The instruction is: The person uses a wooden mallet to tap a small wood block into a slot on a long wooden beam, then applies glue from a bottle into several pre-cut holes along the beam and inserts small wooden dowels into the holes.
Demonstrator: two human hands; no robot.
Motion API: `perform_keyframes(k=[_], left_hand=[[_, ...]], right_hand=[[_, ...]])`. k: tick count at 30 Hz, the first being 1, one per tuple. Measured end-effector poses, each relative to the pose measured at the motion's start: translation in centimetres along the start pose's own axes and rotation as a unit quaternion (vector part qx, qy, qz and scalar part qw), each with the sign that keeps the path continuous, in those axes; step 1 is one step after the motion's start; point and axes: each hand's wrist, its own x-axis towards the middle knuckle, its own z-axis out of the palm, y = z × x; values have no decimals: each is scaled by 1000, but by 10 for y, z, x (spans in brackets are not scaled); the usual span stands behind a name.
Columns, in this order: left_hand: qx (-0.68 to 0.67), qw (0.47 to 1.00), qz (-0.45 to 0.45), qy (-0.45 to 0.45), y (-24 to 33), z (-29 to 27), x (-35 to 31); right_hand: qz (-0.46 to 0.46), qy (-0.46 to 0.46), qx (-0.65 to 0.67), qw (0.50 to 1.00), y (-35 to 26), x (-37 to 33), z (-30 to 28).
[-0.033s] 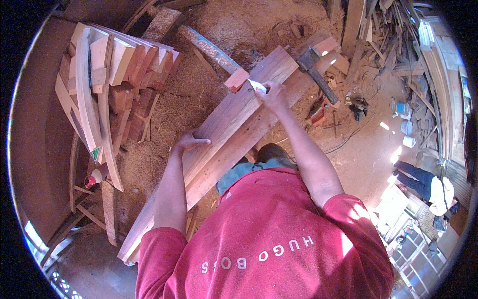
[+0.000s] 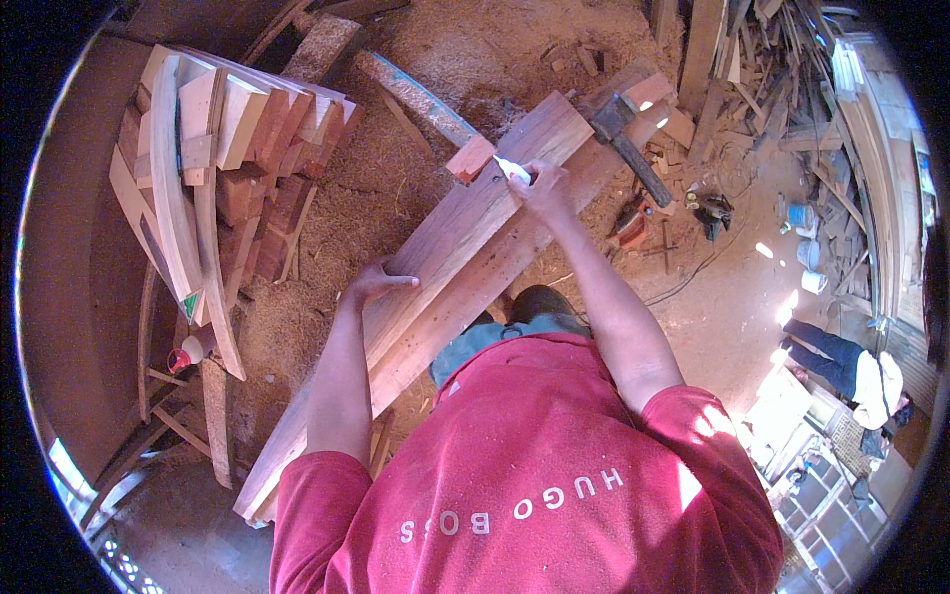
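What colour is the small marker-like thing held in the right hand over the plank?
White; the marker in the right hand shows best in the head view, against the reddish-brown plank.

A small triangular green, white and red label (image 2: pixel 190 304) sticks on a curved wooden piece, well left of the left hand (image 2: pixel 376 285) resting on the plank.

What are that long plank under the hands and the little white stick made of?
The long plank looks like bare, unfinished reddish wood: visible grain, matte surface, sawdust all around. The white stick in the right hand looks like chalk or a marker; too small to tell. The left hand rests flat on the plank.
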Motion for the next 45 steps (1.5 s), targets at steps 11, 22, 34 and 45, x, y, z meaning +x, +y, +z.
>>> perform_keyframes(k=[11, 22, 34, 45], left_hand=[[-10, 1000, 26, 4, -5, 3, 10], [4, 1000, 6, 22, 11, 1, -6], [30, 999, -29, 16, 29, -1, -16], [25, 994, 82, 62, -7, 4, 10]], right_hand=[[39, -1, 6, 999, -2, 4, -12], [3, 13, 38, 999, 4, -6, -11], [35, -45, 22, 998, -7, -36, -25], [129, 115, 193, 966, 72, -56, -11]])
